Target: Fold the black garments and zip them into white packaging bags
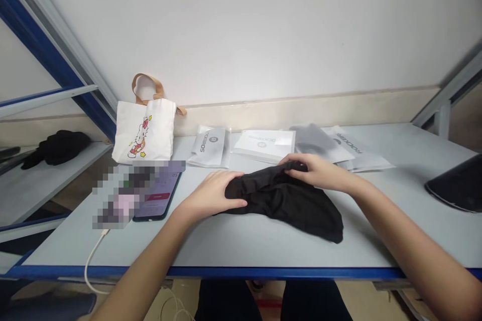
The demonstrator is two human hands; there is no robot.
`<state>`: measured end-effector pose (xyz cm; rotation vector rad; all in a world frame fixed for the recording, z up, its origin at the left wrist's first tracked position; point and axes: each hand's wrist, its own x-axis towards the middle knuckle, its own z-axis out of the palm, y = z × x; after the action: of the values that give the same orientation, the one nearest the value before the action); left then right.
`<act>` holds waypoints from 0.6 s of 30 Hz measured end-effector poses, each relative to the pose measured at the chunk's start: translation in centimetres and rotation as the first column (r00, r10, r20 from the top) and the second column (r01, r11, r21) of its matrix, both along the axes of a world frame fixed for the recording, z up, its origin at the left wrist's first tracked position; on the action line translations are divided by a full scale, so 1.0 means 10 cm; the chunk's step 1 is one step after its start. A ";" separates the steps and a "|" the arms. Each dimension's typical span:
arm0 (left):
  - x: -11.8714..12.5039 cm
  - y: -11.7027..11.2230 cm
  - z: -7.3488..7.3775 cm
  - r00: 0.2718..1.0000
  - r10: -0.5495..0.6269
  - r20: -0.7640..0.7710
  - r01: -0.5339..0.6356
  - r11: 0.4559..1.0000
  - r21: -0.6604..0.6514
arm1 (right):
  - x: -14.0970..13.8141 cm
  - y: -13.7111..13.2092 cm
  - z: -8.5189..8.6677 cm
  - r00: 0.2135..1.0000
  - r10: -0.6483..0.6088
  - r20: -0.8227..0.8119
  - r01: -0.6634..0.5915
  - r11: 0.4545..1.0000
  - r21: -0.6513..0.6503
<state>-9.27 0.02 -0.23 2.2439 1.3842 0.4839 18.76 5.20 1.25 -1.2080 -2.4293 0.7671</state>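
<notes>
A crumpled piece of black cloth (286,200) lies on the grey table in front of me; its folds hide what kind of item it is. At its left end, my left hand (216,193) grips the fabric between thumb and fingers. My right hand (307,170) pinches the upper edge of the cloth, with its fingertips partly in the folds. One end of the cloth droops toward the lower right, away from both hands.
Flat plastic packets (209,146) and a white packet (265,144) lie along the wall. A tote bag (145,133) stands back left, near a phone (160,198) and a white cable (90,261). A dark object (457,183) sits at the right.
</notes>
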 end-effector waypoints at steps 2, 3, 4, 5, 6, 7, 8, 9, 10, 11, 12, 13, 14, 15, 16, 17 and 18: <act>0.01 -0.02 0.01 0.999 0.046 0.008 -0.046 0.999 0.003 | -0.02 0.03 -0.04 0.998 -0.067 0.005 0.066 0.988 0.140; 0.01 -0.03 0.01 0.997 0.070 0.033 -0.069 0.997 -0.014 | -0.03 0.04 -0.05 0.995 -0.100 0.005 0.097 0.971 0.217; 0.01 -0.04 0.02 0.995 0.079 0.062 -0.075 0.996 -0.055 | -0.04 0.05 -0.06 0.991 -0.132 -0.004 0.127 0.948 0.292; 0.01 -0.05 0.03 0.993 0.075 0.092 -0.065 0.992 -0.110 | -0.06 0.04 -0.05 0.987 -0.159 -0.020 0.155 0.920 0.361; 0.01 -0.06 0.04 0.991 0.062 0.122 -0.041 0.985 -0.167 | -0.07 0.02 -0.04 0.982 -0.182 -0.045 0.184 0.891 0.416; 0.01 -0.06 0.03 0.988 0.045 0.149 -0.012 0.976 -0.218 | -0.09 -0.01 0.00 0.977 -0.198 -0.080 0.212 0.866 0.452; 0.00 -0.07 0.03 0.985 0.035 0.168 0.008 0.968 -0.252 | -0.11 -0.06 0.04 0.971 -0.206 -0.121 0.239 0.850 0.469; 0.00 -0.07 0.01 0.983 0.033 0.178 0.015 0.965 -0.262 | -0.13 -0.12 0.08 0.966 -0.206 -0.153 0.254 0.851 0.459; 0.00 -0.06 0.00 0.982 0.036 0.186 0.011 0.969 -0.246 | -0.16 -0.21 0.12 0.967 -0.196 -0.160 0.247 0.873 0.420; -0.01 -0.05 -0.01 0.980 0.041 0.196 0.002 0.977 -0.212 | -0.18 -0.31 0.15 0.975 -0.173 -0.141 0.213 0.907 0.363; -0.01 -0.04 -0.02 0.977 0.043 0.210 -0.007 0.985 -0.170 | -0.20 -0.43 0.15 0.986 -0.136 -0.096 0.159 0.941 0.298; 0.00 -0.04 -0.03 0.972 0.043 0.231 -0.014 0.992 -0.125 | -0.23 -0.56 0.14 0.996 -0.087 -0.017 0.088 0.968 0.234; 0.01 -0.03 -0.03 0.965 0.036 0.260 -0.014 0.996 -0.085 | -0.26 -0.69 0.09 0.997 -0.032 0.064 0.018 0.980 0.196; 0.03 -0.03 -0.03 0.956 0.022 0.293 -0.006 0.998 -0.054 | -0.30 -0.81 0.03 0.990 0.015 0.142 -0.042 0.982 0.185; 0.06 -0.04 -0.02 0.946 0.000 0.325 0.013 0.999 -0.037 | -0.33 -0.92 -0.04 0.980 0.041 0.195 -0.082 0.975 0.205; 0.09 -0.04 -0.02 0.936 -0.031 0.350 0.047 0.998 -0.036 | -0.36 -1.02 -0.11 0.969 0.067 0.239 -0.120 0.969 0.216; 0.12 -0.06 -0.02 0.928 -0.068 0.367 0.094 0.994 -0.052 | -0.38 -1.10 -0.16 0.961 0.089 0.264 -0.152 0.961 0.229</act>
<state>-8.05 -0.53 -0.44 2.0176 1.0951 0.7686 14.94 -5.76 -0.40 -1.1239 -2.7267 0.3400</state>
